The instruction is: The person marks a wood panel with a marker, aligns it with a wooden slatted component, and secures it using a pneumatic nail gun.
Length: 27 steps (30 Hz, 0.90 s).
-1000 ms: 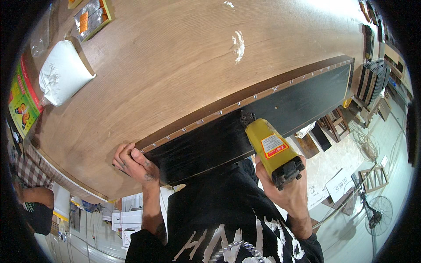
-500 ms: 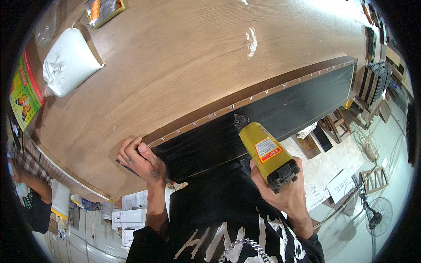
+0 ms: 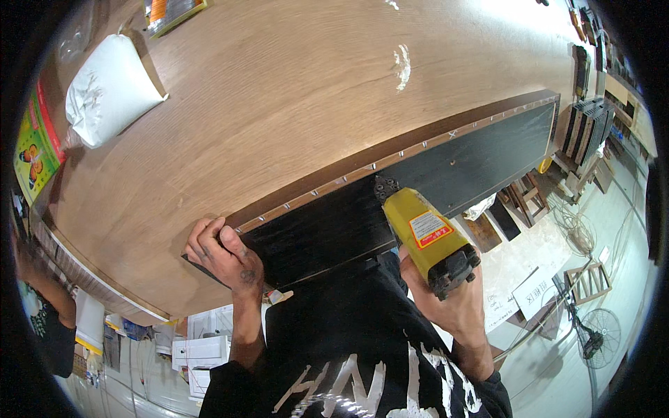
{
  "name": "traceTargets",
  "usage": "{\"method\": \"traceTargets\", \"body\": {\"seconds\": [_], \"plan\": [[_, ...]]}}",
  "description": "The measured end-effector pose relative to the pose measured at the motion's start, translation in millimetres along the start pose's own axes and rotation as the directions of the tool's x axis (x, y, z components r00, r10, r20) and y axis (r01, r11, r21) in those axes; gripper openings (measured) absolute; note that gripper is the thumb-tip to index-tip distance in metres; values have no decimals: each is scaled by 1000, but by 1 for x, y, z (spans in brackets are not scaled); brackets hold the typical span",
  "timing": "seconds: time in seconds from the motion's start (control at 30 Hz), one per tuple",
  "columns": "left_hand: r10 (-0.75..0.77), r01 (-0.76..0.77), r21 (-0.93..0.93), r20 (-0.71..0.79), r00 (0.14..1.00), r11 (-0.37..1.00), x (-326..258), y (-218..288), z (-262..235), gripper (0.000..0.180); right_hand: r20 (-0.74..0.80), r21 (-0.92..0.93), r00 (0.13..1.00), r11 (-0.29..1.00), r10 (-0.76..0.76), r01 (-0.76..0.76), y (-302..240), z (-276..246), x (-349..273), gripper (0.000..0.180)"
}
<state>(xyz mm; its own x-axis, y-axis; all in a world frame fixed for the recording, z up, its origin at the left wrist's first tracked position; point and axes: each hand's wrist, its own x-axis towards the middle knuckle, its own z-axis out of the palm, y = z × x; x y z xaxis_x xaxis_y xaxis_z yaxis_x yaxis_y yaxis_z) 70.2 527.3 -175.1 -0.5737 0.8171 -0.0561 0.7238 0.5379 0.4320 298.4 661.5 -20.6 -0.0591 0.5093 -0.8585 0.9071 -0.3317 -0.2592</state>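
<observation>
A long brown wooden panel (image 3: pixel 306 247) with a black underside lies slantwise across the front of the table, and short pale marks run along its far edge strip. My left hand (image 3: pixel 224 254) is closed around the panel's left end, fingers curled over the far corner. My right hand (image 3: pixel 446 296) grips a yellow nail gun (image 3: pixel 425 226) with a black nose and a black rear cap; the handle is mostly hidden under its body. The nose sits over the black board, close to the marked edge; whether it touches cannot be made out.
A white bag (image 3: pixel 111 90) and a green-and-red printed packet (image 3: pixel 31 161) lie at the left of the wood-grain table (image 3: pixel 279 90). Stacked dark slats (image 3: pixel 585 132) stand at the right. Beyond are a floor fan (image 3: pixel 599 339) and loose cable. Another person's arm (image 3: pixel 49 292) shows at far left.
The nail gun has shifted slightly in my right hand, its nose drawing a little closer to the panel's edge strip. My left hand keeps its hold. The view has shifted slightly.
</observation>
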Motion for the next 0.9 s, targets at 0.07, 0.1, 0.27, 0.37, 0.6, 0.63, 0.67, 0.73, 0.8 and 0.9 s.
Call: {"method": "traceTargets", "body": {"seconds": [0.07, 0.1, 0.27, 0.37, 0.6, 0.63, 0.67, 0.73, 0.8, 0.9], "plan": [[-27, 27, -8, 16, 1000, 1000, 2, -1, 0, 27, -15, 32, 1000, 999, 24, -24, -2, 2, 0, 75], [-41, 41, -11, 24, 999, 999, 2, -1, -1, 27, -26, 16, 999, 999, 29, -28, -5, 1, 0, 75], [-77, 77, -55, 17, 997, 995, -1, -6, -3, 26, 27, -60, 1000, 998, 2, -1, -11, -1, -2, 71], [-81, 82, -76, 9, 997, 994, 1, -2, -2, 25, -4, -21, 995, 995, -98, 98, -25, 5, -2, 64], [-64, 63, -61, -1, 998, 996, 1, -2, -3, 25, 133, 32, 988, 997, -74, 70, -30, 7, 4, 57], [-58, 58, -62, 2, 998, 996, 1, -2, -3, 25, 118, 24, 989, 996, -86, 84, -29, 9, 4, 57], [-53, 53, -64, 6, 999, 997, 1, -3, -3, 24, 85, -15, 990, 994, -109, 111, -29, 11, 3, 56], [-49, 50, -63, 10, 999, 997, 2, -3, -4, 24, 43, -100, 987, 982, -157, 160, -24, 15, -2, 56], [-51, 52, -60, 12, 999, 997, 3, -1, -4, 23, 54, -147, 984, 973, -170, 176, -18, 17, -4, 58], [-49, 50, -71, 10, 999, 996, 3, -1, -6, 22, 136, -108, 984, 986, -111, 126, -22, 13, 1, 63]]}}
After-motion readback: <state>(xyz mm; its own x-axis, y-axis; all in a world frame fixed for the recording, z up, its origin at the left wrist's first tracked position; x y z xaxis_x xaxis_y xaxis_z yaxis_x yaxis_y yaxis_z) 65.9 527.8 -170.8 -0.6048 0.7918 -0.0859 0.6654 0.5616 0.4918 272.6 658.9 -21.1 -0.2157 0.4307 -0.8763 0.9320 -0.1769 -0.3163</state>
